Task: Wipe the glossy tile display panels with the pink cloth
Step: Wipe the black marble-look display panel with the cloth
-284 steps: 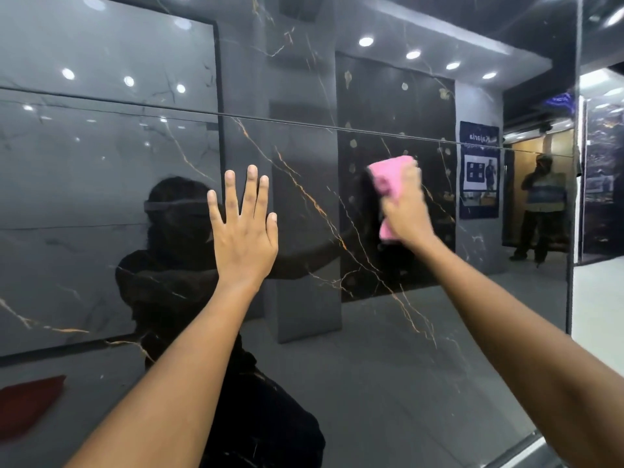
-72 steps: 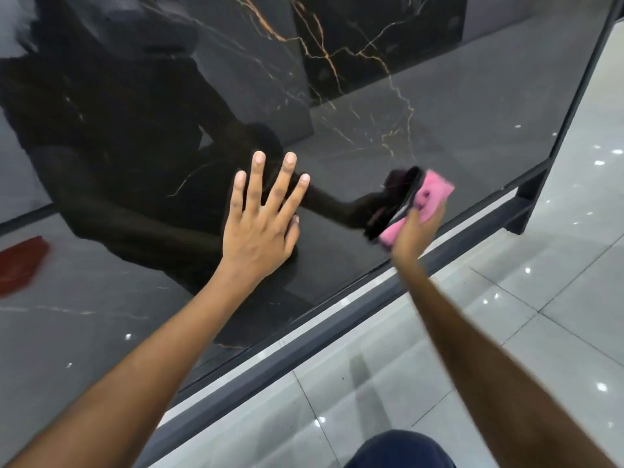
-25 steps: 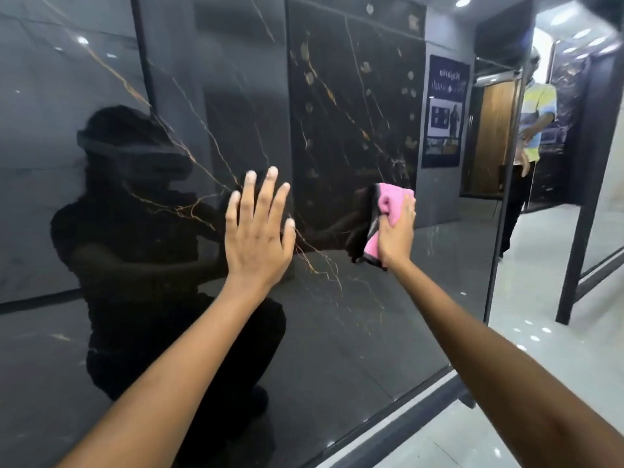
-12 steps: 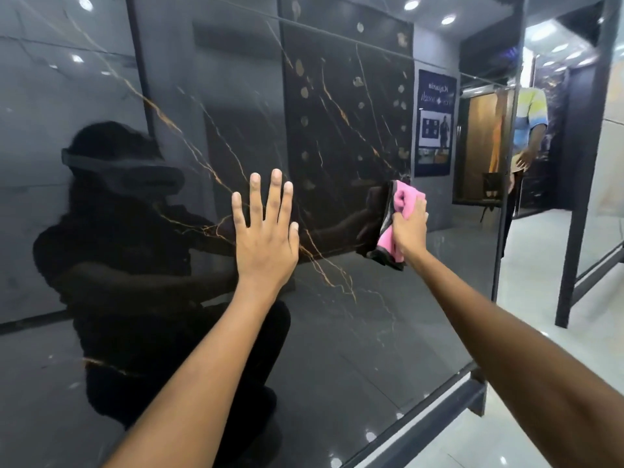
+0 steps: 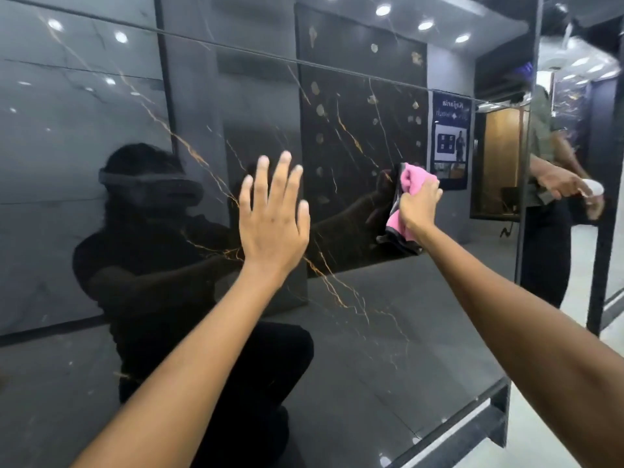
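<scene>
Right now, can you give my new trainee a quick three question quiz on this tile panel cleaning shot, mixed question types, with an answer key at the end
1. True or false: the left hand grips the pink cloth.
2. Which hand holds the pink cloth against the glossy tile panel? A) the left hand B) the right hand C) both hands
3. Fill in the missing word: the left hand lies against the panel with its fingers ______.

Key
1. False. The left hand is flat against the panel and holds nothing.
2. B. The right hand grips the bunched cloth on the panel, to the right of the left hand.
3. Straight, and spread apart.
</scene>
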Available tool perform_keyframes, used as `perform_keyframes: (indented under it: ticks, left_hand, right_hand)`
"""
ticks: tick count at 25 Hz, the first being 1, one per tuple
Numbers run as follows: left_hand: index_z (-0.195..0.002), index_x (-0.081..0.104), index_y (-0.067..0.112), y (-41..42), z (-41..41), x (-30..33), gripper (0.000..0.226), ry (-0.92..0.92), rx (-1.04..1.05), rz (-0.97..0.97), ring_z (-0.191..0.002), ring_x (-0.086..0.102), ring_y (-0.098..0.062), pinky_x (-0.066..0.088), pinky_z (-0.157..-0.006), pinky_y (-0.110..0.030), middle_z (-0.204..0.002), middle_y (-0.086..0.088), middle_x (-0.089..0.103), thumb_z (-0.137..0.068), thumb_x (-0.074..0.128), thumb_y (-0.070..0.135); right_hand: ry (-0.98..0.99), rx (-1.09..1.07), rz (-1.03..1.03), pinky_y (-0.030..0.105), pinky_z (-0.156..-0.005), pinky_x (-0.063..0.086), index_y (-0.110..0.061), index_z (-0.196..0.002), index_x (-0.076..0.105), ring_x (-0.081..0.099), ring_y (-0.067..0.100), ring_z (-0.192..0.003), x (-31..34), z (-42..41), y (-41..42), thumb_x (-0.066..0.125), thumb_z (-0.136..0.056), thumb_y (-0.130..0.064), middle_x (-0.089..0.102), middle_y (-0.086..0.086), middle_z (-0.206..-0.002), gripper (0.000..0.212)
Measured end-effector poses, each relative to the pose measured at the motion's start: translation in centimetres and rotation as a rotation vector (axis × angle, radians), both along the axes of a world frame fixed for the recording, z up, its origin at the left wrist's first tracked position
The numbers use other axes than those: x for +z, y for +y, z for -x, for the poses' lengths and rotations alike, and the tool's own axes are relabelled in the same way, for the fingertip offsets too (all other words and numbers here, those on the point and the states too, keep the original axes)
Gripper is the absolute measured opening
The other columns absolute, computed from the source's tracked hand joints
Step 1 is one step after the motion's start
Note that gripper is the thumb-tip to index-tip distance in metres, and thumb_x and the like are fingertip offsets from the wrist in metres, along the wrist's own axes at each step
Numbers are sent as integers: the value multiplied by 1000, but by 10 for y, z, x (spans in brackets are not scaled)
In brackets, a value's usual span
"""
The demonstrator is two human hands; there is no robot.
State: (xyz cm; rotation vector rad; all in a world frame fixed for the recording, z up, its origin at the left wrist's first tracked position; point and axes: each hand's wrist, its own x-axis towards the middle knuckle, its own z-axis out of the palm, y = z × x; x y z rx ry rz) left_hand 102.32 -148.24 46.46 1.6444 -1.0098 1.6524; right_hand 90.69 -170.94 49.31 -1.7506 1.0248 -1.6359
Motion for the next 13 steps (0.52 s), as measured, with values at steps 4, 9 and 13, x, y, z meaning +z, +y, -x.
perform_keyframes:
  ticks: [4,9,13]
  left_hand:
    - [-156,18,16,2,-19,36,58,109,171,17,-151,6,-31,-1,-120,-48,-164,-4,11,-102,30,34]
    - [-157,4,17,0,-26,27,60,100,229,-23,-151,-3,-31,-5,-119,-51,-165,-5,0,-104,23,36]
    - [-157,5,17,-2,-25,28,59,97,265,-14,-151,-2,-31,-7,-119,-49,-165,-5,1,-103,19,37]
  right_hand:
    - [279,474,603,38,-103,41,7,-132,44,50,29,-114,-38,-16,108,36,-99,-17,51,19,-126,42]
    - [269,205,738,48,-114,27,-11,-140,38,43,31,-125,8,-5,24,28,-94,-22,44,13,-137,49]
    - [10,146,249,47,-114,25,7,-140,30,27,36,-136,54,-3,0,50,-87,-26,30,22,-145,65]
